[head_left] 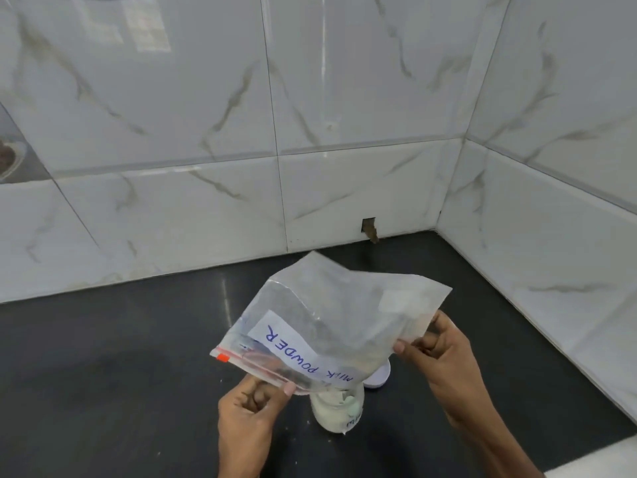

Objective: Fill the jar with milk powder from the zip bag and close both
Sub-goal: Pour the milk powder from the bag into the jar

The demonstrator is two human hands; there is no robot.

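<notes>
Left hand (253, 405) pinched the bag (331, 319) at its zip end, directly over the jar (339, 414) mouth near the counter's (120, 374) front edge; right hand (437, 353) gripped the raised bottom corner. Bag seemed nearly empty.

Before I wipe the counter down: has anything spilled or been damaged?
A few white specks lie on the black counter beside the jar, likely stray powder. A chipped hole breaks the wall tile at its base. The zip bag looks intact.
</notes>
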